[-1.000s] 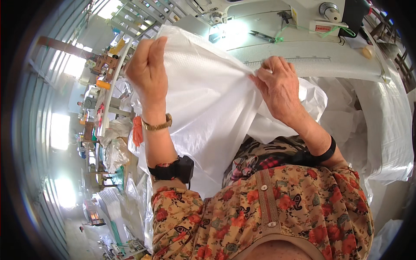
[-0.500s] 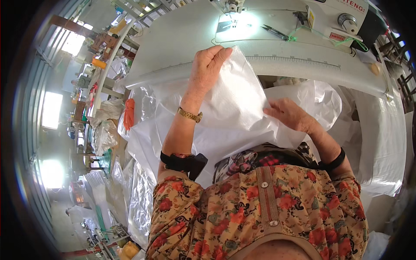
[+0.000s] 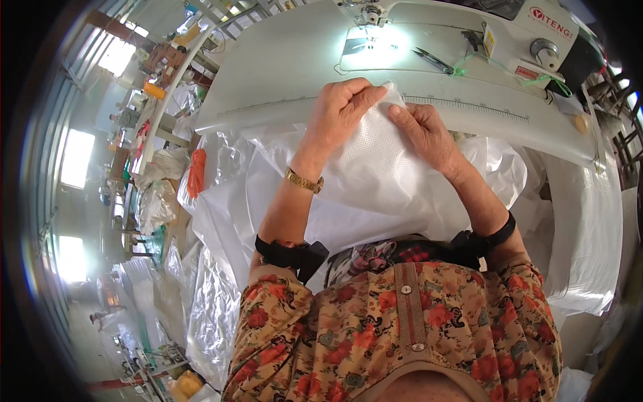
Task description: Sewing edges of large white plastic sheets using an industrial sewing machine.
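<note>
A white, finely textured plastic sheet hangs over my lap, its upper corner raised at the table's front edge. My left hand, a gold watch on its wrist, pinches that corner between thumb and curled fingers. Close beside it, my right hand grips the sheet's right edge, thumb up and fingers bent behind. Both hands are just short of the lit needle area of a sewing machine. Thread snips with a green cord lie on the tabletop to the right of the light.
A printed ruler scale runs along the front of the white table. The machine's body with its handwheel stands at the far right. Clear plastic heaps at my left, near an orange bundle. More sheeting drapes at the right.
My right hand has moved up and inward from the sheet's lower right side to its edge near the raised corner. My left hand, still pinching the corner, has shifted slightly right.
</note>
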A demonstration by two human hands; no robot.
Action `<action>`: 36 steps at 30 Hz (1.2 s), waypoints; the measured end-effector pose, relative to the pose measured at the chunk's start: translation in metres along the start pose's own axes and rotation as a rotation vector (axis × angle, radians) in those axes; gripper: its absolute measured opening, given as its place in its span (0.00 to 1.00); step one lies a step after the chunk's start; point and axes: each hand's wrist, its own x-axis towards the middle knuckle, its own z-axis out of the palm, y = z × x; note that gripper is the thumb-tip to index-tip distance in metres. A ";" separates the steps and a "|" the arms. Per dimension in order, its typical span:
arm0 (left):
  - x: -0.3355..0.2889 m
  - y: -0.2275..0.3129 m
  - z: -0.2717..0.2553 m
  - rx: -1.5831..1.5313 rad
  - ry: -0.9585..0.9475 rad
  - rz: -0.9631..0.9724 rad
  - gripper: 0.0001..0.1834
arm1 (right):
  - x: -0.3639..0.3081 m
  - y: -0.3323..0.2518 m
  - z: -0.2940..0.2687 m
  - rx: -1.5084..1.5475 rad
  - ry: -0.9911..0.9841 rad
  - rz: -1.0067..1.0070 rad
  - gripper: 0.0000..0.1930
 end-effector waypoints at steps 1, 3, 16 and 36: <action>-0.001 0.002 -0.001 -0.011 -0.049 -0.050 0.19 | -0.003 -0.005 0.003 -0.072 0.073 -0.011 0.26; -0.001 -0.003 0.002 -0.044 -0.042 -0.075 0.20 | -0.006 -0.012 0.008 -0.266 0.144 -0.047 0.23; 0.009 -0.024 0.018 -0.093 -0.099 -0.398 0.26 | -0.015 0.019 0.027 -1.150 0.225 -0.195 0.27; 0.007 -0.024 0.000 -0.062 -0.057 -0.058 0.21 | 0.009 0.002 0.004 -0.205 0.041 0.135 0.24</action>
